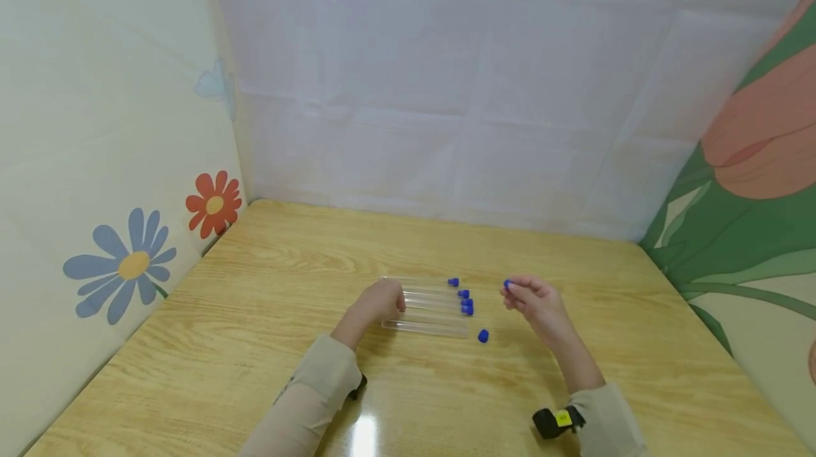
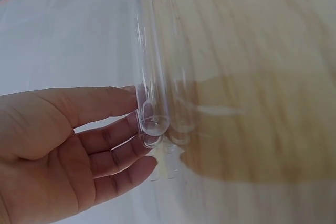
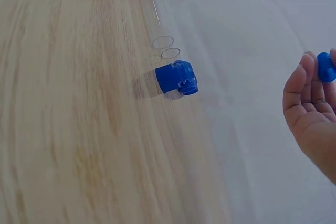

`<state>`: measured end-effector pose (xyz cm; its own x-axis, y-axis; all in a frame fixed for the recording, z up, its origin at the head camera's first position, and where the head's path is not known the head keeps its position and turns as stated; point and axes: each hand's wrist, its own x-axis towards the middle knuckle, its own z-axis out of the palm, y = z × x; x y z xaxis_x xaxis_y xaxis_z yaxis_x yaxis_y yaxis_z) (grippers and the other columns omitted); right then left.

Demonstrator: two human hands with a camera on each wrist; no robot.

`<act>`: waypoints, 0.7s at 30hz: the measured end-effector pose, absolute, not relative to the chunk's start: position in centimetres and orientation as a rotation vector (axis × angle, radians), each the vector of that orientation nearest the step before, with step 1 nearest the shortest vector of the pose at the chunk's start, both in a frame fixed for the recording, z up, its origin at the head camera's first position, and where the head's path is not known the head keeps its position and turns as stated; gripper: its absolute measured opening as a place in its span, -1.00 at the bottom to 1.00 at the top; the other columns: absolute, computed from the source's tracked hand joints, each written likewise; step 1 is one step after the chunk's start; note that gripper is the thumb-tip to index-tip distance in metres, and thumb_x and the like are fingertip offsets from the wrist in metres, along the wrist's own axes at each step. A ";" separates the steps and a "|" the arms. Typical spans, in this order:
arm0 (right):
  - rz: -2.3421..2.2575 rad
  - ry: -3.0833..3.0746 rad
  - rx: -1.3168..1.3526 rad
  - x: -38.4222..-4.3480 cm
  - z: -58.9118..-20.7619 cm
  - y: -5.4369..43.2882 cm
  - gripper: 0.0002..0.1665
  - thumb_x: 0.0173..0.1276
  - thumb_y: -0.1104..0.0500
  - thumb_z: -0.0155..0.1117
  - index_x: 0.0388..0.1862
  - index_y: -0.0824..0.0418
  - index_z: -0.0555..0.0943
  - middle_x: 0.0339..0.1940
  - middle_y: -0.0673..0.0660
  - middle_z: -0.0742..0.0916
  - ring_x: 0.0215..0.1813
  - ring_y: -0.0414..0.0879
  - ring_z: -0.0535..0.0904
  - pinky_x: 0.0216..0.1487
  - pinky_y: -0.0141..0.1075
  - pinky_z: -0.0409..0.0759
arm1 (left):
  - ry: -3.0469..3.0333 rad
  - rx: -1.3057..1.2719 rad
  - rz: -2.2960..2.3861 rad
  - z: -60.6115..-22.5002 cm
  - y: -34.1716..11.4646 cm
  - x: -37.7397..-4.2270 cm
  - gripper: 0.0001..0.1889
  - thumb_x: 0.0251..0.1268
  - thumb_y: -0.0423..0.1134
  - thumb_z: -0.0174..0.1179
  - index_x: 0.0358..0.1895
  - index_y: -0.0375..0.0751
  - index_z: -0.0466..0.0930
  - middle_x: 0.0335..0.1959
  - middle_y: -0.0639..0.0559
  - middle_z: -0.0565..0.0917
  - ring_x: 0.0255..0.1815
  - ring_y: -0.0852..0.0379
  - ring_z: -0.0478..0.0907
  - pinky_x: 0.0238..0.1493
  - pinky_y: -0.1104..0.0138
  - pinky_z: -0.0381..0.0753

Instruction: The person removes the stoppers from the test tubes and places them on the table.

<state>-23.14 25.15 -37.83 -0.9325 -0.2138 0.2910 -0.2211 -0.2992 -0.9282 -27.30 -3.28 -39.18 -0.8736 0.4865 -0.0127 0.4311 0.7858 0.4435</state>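
Several clear test tubes point(image 1: 423, 329) lie side by side on the table, rounded ends at the left. Most have blue caps point(image 1: 453, 282) at their right ends; the tube nearest me has an open end. My left hand point(image 1: 381, 300) is at the rounded ends, thumb and fingertips against a tube point(image 2: 152, 77), seeming to pinch it. The tube partly hides those fingertips in the left wrist view. My right hand point(image 1: 537, 307) is raised to the right of the tubes and pinches a blue cap point(image 3: 326, 67) between thumb and fingers. A loose blue cap point(image 1: 483, 336) lies beyond the nearest tube's open end.
The wooden table point(image 1: 210, 343) reaches back to a white cloth backdrop point(image 1: 408, 88). Flower-printed cloths stand at the left point(image 1: 57, 124) and right point(image 1: 765, 244). Black wrist straps are at both sleeves.
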 end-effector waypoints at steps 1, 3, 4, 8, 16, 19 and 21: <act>2.463 -1.858 0.578 -23.1 -37.9 25.2 -0.75 0.32 0.44 -0.04 -0.30 0.24 0.59 -0.39 0.09 0.69 -0.35 -0.19 0.60 -0.30 -0.43 0.56 | 2.849 0.734 0.659 -39.2 -3.3 -27.3 -0.92 -0.04 -0.49 0.26 -0.50 -0.25 0.65 -0.47 0.00 0.62 -0.42 0.11 0.52 -0.42 0.35 0.54; 2.466 -1.858 0.581 -23.2 -37.9 25.2 -0.75 0.32 0.45 -0.05 -0.30 0.24 0.59 -0.39 0.09 0.69 -0.34 -0.19 0.60 -0.30 -0.43 0.56 | 2.849 0.735 0.655 -39.2 -3.3 -27.3 -0.92 -0.04 -0.49 0.25 -0.50 -0.25 0.65 -0.47 0.00 0.62 -0.42 0.11 0.53 -0.43 0.35 0.54; 2.467 -1.857 0.582 -23.2 -37.9 25.2 -0.74 0.32 0.45 -0.05 -0.30 0.24 0.59 -0.38 0.09 0.69 -0.34 -0.19 0.60 -0.30 -0.43 0.56 | 2.849 0.736 0.654 -39.2 -3.2 -27.3 -0.92 -0.04 -0.49 0.25 -0.50 -0.25 0.65 -0.47 0.00 0.62 -0.42 0.11 0.53 -0.43 0.35 0.54; 2.474 -1.854 0.578 -23.2 -37.9 25.2 -0.74 0.32 0.45 -0.05 -0.29 0.24 0.59 -0.39 0.10 0.69 -0.34 -0.18 0.60 -0.30 -0.43 0.56 | 2.853 0.731 0.648 -39.1 -3.3 -27.3 -0.92 -0.02 -0.49 0.25 -0.50 -0.25 0.65 -0.47 0.00 0.61 -0.42 0.11 0.53 -0.44 0.36 0.54; 2.469 -1.857 0.594 -23.2 -37.9 25.1 -0.76 0.31 0.44 -0.03 -0.29 0.24 0.59 -0.38 0.10 0.69 -0.35 -0.19 0.60 -0.31 -0.42 0.56 | 2.850 0.713 0.641 -39.1 -3.3 -27.3 -0.89 -0.04 -0.52 0.23 -0.49 -0.24 0.65 -0.47 0.00 0.61 -0.42 0.11 0.53 -0.43 0.36 0.54; 2.477 -1.854 0.610 -23.2 -38.0 25.2 -0.75 0.31 0.45 -0.04 -0.29 0.24 0.59 -0.38 0.10 0.70 -0.34 -0.19 0.60 -0.31 -0.42 0.56 | 2.849 0.718 0.633 -39.1 -3.3 -27.4 -0.89 -0.04 -0.52 0.23 -0.49 -0.24 0.65 -0.47 -0.01 0.62 -0.42 0.12 0.53 -0.43 0.36 0.54; 2.478 -1.858 0.615 -23.2 -38.1 25.2 -0.75 0.32 0.45 -0.04 -0.29 0.24 0.59 -0.37 0.10 0.70 -0.34 -0.19 0.60 -0.31 -0.42 0.56 | 2.850 0.726 0.627 -39.1 -3.3 -27.3 -0.90 -0.02 -0.51 0.23 -0.50 -0.24 0.65 -0.46 -0.01 0.62 -0.42 0.12 0.53 -0.43 0.36 0.55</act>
